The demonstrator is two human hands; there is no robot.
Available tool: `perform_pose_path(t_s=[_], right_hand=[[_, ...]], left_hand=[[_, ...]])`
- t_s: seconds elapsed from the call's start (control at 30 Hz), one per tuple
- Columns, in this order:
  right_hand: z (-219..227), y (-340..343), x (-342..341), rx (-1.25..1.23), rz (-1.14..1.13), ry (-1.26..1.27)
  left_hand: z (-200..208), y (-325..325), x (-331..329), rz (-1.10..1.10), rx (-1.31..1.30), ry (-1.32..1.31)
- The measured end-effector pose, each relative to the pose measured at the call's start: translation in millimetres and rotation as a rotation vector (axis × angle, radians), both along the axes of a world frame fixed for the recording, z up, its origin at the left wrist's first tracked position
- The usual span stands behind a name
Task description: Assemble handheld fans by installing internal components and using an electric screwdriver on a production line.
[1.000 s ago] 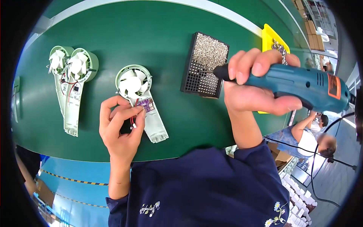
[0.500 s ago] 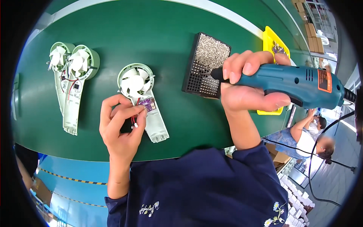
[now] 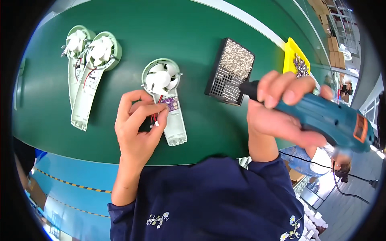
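My left hand [image 3: 138,118] pinches the edge of a small purple circuit board [image 3: 171,104] between thumb and fingertips. That board rests on the pale green handle [image 3: 176,128] of a fan half-shell, whose white fan [image 3: 159,81] sits in the round end. Red and dark wires with a small white plug [image 3: 156,124] hang beside my fingers. A teal electric screwdriver [image 3: 335,116] is gripped in my right hand [image 3: 277,114], slightly blurred. Its dark nose points left, with the bit over the holes of a black screw tray [image 3: 212,76] partly covered by silver screws [image 3: 239,58].
Two more fan half-shells [image 3: 82,108] lie side by side at the left of the green table [image 3: 193,132]. Behind the screwdriver stands a yellow bin [image 3: 288,56] holding small parts. A black cable [image 3: 313,160] hangs at the right, near another person [image 3: 317,160].
My right hand has turned the screwdriver so its rear end drops lower and its bit shows over the tray. The view has shifted; my left hand keeps its pinch on the circuit board.
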State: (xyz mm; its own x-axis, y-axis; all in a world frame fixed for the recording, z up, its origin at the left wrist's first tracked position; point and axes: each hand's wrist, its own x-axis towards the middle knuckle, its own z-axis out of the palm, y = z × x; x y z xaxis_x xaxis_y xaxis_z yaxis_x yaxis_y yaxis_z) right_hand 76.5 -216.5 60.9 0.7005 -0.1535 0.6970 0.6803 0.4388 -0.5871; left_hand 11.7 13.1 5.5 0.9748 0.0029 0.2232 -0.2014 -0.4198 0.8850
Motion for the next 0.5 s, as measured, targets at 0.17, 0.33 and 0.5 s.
perform_pose_path(t_s=[0.17, 0.33, 0.5], right_hand=[[17.7, 30.8, -20.1, -0.104, 0.153, 0.004], [7.8, 62.7, -23.8, -0.205, 0.262, -0.057], [2.2, 64.0, -20.4, -0.285, 0.307, -0.037]], left_hand=[[-3.0, -0.5, 1.6, -0.008, -0.067, -0.001], [-1.6, 1.3, 0.0, -0.022, -0.120, 0.023], [-4.1, -0.4, 0.3, -0.011, -0.142, 0.016]])
